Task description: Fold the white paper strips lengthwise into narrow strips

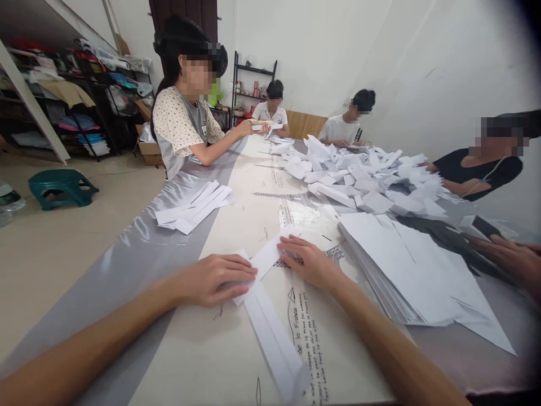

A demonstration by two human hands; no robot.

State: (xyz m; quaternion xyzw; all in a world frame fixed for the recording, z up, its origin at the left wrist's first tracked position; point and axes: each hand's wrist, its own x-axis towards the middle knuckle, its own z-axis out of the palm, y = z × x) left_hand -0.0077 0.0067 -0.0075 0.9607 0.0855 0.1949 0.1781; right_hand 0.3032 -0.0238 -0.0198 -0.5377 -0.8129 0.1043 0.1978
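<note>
A folded white paper strip (267,258) lies slantwise on the table in front of me. My left hand (226,276) rests flat on its near end, fingers stretched out and pressing down. At the far end, my right hand (308,260) touches the strip with its fingertips, the fingers extended and a little apart. Another folded paper strip (274,344) with a lengthwise crease runs from beside my left hand toward the table's near edge. Part of the paper beneath my left hand is hidden.
Several folded strips (194,208) lie at the left. A stack of white sheets (406,270) stands to the right, with a large heap of folded paper (359,175) behind it. Several people sit around the table; a co-worker's hand (502,254) is at far right. A green stool (62,188) stands left.
</note>
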